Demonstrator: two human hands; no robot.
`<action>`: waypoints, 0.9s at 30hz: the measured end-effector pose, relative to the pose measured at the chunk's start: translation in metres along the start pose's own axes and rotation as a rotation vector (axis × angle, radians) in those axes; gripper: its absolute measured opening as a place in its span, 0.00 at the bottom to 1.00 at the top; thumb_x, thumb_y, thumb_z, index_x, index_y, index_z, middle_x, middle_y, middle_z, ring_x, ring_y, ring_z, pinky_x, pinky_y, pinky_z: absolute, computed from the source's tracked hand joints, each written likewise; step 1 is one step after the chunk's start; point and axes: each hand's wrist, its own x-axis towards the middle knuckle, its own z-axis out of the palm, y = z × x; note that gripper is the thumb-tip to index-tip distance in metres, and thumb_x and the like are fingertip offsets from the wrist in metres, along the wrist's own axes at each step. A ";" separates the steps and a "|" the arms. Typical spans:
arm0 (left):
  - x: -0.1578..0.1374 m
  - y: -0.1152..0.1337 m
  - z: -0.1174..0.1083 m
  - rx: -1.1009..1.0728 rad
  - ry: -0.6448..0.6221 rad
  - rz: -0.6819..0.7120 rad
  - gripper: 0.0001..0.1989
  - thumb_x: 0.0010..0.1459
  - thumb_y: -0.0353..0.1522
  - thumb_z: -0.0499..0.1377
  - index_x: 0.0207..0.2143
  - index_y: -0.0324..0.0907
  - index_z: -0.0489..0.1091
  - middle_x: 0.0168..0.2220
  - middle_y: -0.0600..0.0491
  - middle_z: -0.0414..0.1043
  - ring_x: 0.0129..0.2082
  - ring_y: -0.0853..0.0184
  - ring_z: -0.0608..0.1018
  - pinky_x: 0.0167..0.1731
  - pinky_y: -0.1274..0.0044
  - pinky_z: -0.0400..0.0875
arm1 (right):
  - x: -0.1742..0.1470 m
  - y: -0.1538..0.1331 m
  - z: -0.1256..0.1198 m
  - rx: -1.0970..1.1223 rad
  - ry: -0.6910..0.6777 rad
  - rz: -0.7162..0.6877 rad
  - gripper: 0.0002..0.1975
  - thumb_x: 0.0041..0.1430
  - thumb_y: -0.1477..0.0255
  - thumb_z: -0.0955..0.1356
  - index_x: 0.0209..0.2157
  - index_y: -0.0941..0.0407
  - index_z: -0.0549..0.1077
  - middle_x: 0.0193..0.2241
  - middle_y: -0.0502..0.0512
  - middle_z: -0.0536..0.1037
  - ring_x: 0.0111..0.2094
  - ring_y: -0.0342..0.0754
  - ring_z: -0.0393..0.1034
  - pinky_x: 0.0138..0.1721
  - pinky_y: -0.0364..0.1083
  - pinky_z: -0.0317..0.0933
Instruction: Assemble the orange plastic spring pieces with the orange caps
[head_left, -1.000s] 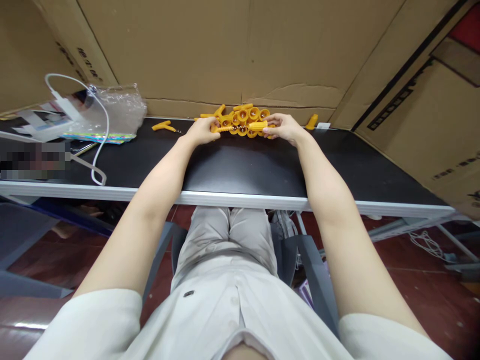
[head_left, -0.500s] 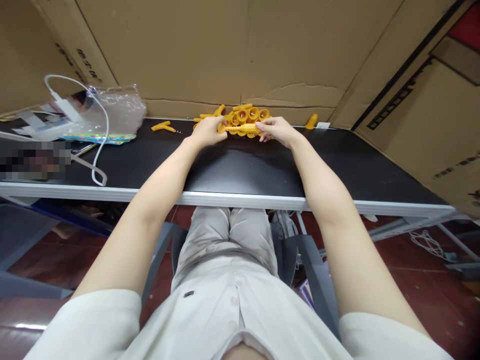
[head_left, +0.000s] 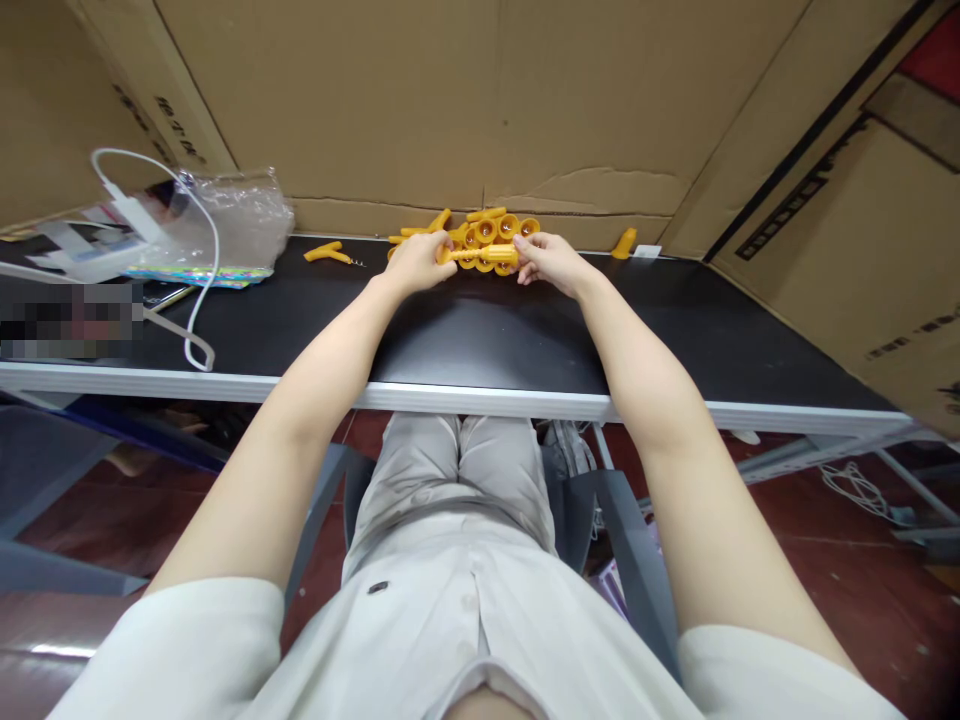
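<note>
A yellow plastic tool with a ribbed handle and a thin, knobbly shaft lies level between my hands, just above the table. My left hand closes its fingers on the left end, where a rounded yellow part shows. At the other end, the fingertips of my right hand pinch the ribbed handle. Right behind them sits a cluster of yellow cup-shaped pieces with metal inside, partly hidden by the tool and my hands. Yellow forked pieces stick out behind my left hand.
A yellow Y-shaped piece with a metal corkscrew tip lies to the left. Beyond it are a clear plastic bag and a white cable. A yellow cone and a white tag stand right, before the cardboard wall.
Both hands keep their hold on the yellow tool in nearly the same place. My right hand's fingers have shifted very slightly on the handle.
</note>
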 end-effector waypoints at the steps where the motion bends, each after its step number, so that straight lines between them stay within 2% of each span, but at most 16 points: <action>1: 0.000 0.000 0.000 -0.001 -0.001 -0.007 0.23 0.63 0.35 0.62 0.60 0.41 0.80 0.52 0.42 0.83 0.56 0.46 0.82 0.60 0.62 0.76 | 0.000 0.000 -0.001 0.005 -0.005 -0.005 0.13 0.82 0.67 0.70 0.38 0.54 0.72 0.28 0.50 0.80 0.24 0.40 0.74 0.27 0.37 0.71; 4: 0.000 0.000 0.000 0.003 -0.005 -0.024 0.23 0.63 0.35 0.62 0.59 0.41 0.80 0.51 0.42 0.83 0.56 0.46 0.83 0.60 0.62 0.76 | -0.001 0.000 -0.004 0.007 -0.038 -0.032 0.10 0.74 0.72 0.78 0.41 0.55 0.74 0.32 0.50 0.81 0.27 0.41 0.77 0.30 0.38 0.74; 8: 0.000 -0.001 0.000 0.004 0.003 -0.010 0.22 0.64 0.35 0.62 0.59 0.41 0.80 0.50 0.43 0.83 0.55 0.47 0.83 0.60 0.62 0.76 | 0.000 0.003 -0.009 -0.003 -0.072 -0.070 0.19 0.62 0.73 0.85 0.44 0.55 0.75 0.31 0.49 0.82 0.28 0.42 0.79 0.34 0.40 0.77; 11: 0.000 -0.003 -0.001 -0.024 0.032 0.036 0.22 0.63 0.34 0.62 0.59 0.42 0.80 0.51 0.43 0.83 0.57 0.47 0.82 0.62 0.62 0.75 | 0.001 0.003 -0.011 -0.012 -0.080 -0.084 0.19 0.65 0.60 0.84 0.42 0.55 0.77 0.31 0.52 0.85 0.26 0.41 0.78 0.31 0.40 0.76; 14: 0.001 -0.003 -0.002 -0.058 0.059 0.074 0.23 0.64 0.34 0.62 0.60 0.41 0.78 0.53 0.41 0.82 0.59 0.46 0.81 0.64 0.61 0.74 | 0.003 0.003 -0.010 -0.020 -0.071 -0.056 0.29 0.67 0.42 0.78 0.41 0.56 0.79 0.27 0.55 0.83 0.23 0.45 0.78 0.28 0.42 0.75; 17: 0.001 0.000 -0.004 -0.089 0.079 0.092 0.23 0.64 0.35 0.63 0.61 0.43 0.78 0.53 0.41 0.82 0.60 0.46 0.80 0.64 0.62 0.73 | 0.006 0.004 -0.008 -0.032 -0.040 -0.024 0.39 0.65 0.31 0.72 0.42 0.57 0.81 0.21 0.55 0.79 0.22 0.49 0.78 0.27 0.44 0.76; 21: -0.001 0.003 -0.005 -0.077 0.067 0.069 0.22 0.64 0.35 0.63 0.60 0.42 0.78 0.52 0.40 0.82 0.59 0.47 0.80 0.63 0.64 0.73 | 0.009 0.007 -0.006 -0.047 -0.018 -0.003 0.44 0.64 0.28 0.68 0.41 0.59 0.82 0.19 0.55 0.77 0.19 0.47 0.75 0.24 0.43 0.73; 24: 0.000 0.002 -0.004 -0.070 0.065 0.060 0.22 0.63 0.34 0.62 0.59 0.42 0.78 0.52 0.42 0.82 0.58 0.47 0.80 0.61 0.64 0.74 | 0.008 0.008 -0.007 -0.051 -0.038 0.019 0.44 0.65 0.27 0.66 0.39 0.57 0.81 0.19 0.54 0.78 0.16 0.45 0.72 0.21 0.42 0.70; 27: 0.001 -0.001 -0.001 -0.071 0.080 0.065 0.22 0.63 0.34 0.62 0.58 0.43 0.79 0.50 0.43 0.83 0.57 0.47 0.81 0.59 0.64 0.75 | 0.005 0.005 -0.008 -0.023 -0.061 0.039 0.42 0.64 0.28 0.67 0.40 0.56 0.79 0.21 0.56 0.80 0.17 0.46 0.74 0.23 0.43 0.73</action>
